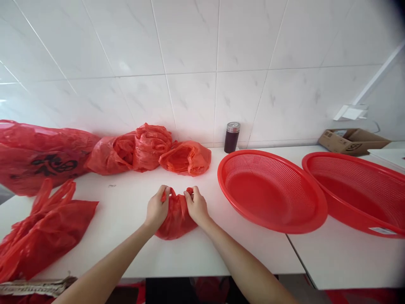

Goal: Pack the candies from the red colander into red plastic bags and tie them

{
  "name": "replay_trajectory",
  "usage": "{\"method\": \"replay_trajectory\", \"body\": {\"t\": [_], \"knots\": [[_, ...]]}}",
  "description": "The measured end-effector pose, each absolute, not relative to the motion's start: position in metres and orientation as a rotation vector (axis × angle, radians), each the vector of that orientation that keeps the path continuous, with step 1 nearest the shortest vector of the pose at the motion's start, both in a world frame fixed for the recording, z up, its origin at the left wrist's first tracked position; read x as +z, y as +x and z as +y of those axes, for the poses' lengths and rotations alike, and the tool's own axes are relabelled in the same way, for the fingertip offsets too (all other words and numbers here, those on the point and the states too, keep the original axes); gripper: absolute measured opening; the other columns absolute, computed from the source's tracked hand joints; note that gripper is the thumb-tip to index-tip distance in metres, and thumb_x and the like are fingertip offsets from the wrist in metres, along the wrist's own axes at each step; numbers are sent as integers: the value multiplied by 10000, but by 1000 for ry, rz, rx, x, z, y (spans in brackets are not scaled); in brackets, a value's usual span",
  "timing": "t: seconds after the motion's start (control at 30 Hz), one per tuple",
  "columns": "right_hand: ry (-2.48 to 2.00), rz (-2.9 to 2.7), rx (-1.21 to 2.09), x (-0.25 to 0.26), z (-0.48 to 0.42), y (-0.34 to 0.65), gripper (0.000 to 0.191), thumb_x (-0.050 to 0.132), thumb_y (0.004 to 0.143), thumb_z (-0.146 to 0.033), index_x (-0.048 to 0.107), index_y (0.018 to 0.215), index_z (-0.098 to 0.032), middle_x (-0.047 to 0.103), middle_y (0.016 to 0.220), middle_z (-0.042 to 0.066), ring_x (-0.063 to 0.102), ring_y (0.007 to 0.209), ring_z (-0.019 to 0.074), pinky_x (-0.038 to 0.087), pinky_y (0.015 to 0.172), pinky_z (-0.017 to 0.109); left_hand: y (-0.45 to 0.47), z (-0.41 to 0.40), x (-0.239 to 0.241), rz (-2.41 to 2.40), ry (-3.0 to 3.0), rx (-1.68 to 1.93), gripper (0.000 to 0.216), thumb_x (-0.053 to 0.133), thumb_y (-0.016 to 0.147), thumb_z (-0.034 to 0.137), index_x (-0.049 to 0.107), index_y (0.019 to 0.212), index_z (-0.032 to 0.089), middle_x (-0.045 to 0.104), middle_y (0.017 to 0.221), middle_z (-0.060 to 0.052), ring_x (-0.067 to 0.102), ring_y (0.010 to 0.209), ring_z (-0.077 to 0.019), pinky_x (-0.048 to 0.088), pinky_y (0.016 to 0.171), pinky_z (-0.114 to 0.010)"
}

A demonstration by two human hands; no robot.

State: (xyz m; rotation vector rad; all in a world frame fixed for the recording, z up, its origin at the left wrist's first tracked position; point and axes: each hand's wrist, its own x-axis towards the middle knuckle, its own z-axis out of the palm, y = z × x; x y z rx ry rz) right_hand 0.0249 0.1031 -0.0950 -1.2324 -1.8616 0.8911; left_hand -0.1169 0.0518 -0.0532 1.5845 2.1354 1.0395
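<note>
head | left fingers point(162, 191), right fingers point(196, 194) | clamped on crinkled, rounded thin-plastic bag point(177, 217) | oval perforated basket point(257, 192) rightward

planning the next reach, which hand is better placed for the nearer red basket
Likely the right hand: it is nearer the basket than the left hand. Both hold the red bag, so that hand would need freeing first.

1. The held bag point(178, 217) is made of thin, creased plastic, faintly glossy.
2. The baskets point(261, 194) are formed of smooth plastic, glossy and finely perforated.
3. The tabletop point(123, 202) is finished smooth, with a low sheen.
4. The tiles point(191, 42) are finished smooth and glossy, with light reflected.
5. The flask point(231, 141) is topped with a shiny lid point(233, 126), metal in look.
6. The box point(341, 145) is made of matt cardboard.
</note>
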Motion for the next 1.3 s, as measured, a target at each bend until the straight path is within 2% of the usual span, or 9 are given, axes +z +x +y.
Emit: {"method": "replay_trajectory", "body": {"t": [0.17, 0.27, 0.4, 0.7, 1.0, 1.1, 1.17, 1.23, 1.3], "knots": [[-1343, -2007, 671, -108, 131, 37, 165, 426, 947, -381, 479, 938, -225, 691, 871, 61, 633, 782, 219, 345, 677, 291, -140, 89, -79, 2301, 1639, 628, 229, 434, 915, 370, 607, 912, 219, 624, 690, -30, 580, 638, -202, 414, 646, -330], [-1371, -2089, 536, -112, 140, 39, 145, 445, 947, -335, 504, 937, -204, 690, 881, 82, 626, 832, 224, 321, 765, 314, -145, 103, -92, 2336, 1654, 504, 304, 452, 924, 421, 603, 1024, 176, 631, 790, -31, 587, 680, -172, 453, 686, -347], [-1418, -2143, 414, -117, 143, 37, 135, 459, 942, -315, 518, 955, -195, 688, 820, 59, 623, 796, 208, 302, 784, 321, -148, 105, -100, 2326, 1700, 451, 288, 464, 920, 415, 613, 1011, 186, 649, 853, -34, 587, 713, -167, 443, 682, -331], [-1542, -2073, 299, -125, 146, 35, 95, 444, 893, -146, 533, 911, -174, 664, 708, 58, 615, 694, 195, 305, 676, 291, -140, 71, -108, 2499, 1519, 765, 324, 298, 939, 399, 596, 909, 275, 676, 973, -53, 582, 937, -254, 332, 602, -300], [-1424, -1868, 460, -133, 154, 39, 92, 393, 913, -162, 479, 887, -184, 633, 712, 53, 603, 658, 179, 313, 568, 253, -141, 7, -110, 2420, 1060, 1230, 420, 337, 889, 564, 532, 724, 230, 520, 628, 10, 504, 597, -176, 386, 564, -274], [-1306, -1776, 569, -134, 155, 41, 79, 399, 914, -223, 437, 846, -210, 615, 736, 31, 597, 662, 167, 357, 578, 243, -150, 0, -108, 2271, 1070, 1256, 428, 416, 851, 573, 515, 639, 215, 506, 580, 21, 522, 582, -169, 417, 566, -272], [-1215, -1701, 659, -134, 155, 43, 137, 392, 924, -295, 393, 804, -228, 593, 749, 13, 590, 643, 153, 391, 578, 240, -158, 3, -102, 2248, 1059, 1283, 375, 477, 817, 548, 577, 708, 204, 590, 659, -10, 586, 638, -203, 458, 593, -303], [-1127, -1624, 755, -134, 156, 43, 198, 385, 926, -353, 345, 768, -241, 562, 734, -6, 581, 604, 142, 424, 575, 247, -162, 10, -92, 2316, 1037, 1374, 354, 471, 818, 491, 610, 940, 189, 655, 906, -82, 629, 796, -257, 491, 670, -361], [-1050, -1550, 849, -133, 157, 43, 233, 400, 916, -394, 317, 753, -249, 542, 718, -19, 581, 576, 140, 455, 571, 262, -156, 19, -81, 2388, 1098, 1480, 371, 454, 830, 427, 569, 1111, 213, 601, 1163, -112, 584, 1029, -283, 466, 837, -412]]}}
